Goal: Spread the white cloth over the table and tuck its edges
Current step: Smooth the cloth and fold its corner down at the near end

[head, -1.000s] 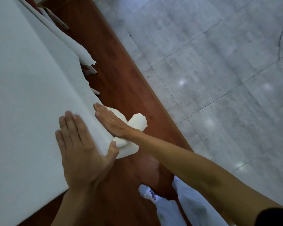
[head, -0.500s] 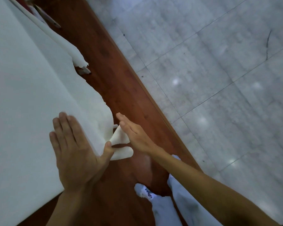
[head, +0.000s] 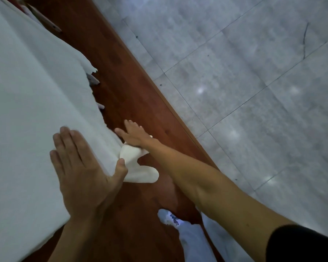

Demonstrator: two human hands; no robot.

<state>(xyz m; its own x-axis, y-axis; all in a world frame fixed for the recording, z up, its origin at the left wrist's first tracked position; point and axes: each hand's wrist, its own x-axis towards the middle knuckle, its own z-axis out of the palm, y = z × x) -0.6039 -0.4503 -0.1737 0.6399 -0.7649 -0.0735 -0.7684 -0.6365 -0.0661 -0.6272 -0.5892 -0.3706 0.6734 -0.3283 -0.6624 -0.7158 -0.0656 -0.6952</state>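
Partly hidden under right hand [head: 135, 136], fingers spread flat: white cloth [head: 36, 103] flap. Left hand [head: 83, 171] open, pressing cloth beside it.

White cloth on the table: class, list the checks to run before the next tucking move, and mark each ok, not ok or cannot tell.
1. Left hand flat on the white cloth, pinning the top: ok.
2. Top surface smooth near the hand: ok.
3. Loose corner flap tucked under: not ok, it hangs free.
4. Right hand at the flap: ok, touching it.
5. Firm grasp on the flap: cannot tell.
6. Far ragged edge tucked: not ok.
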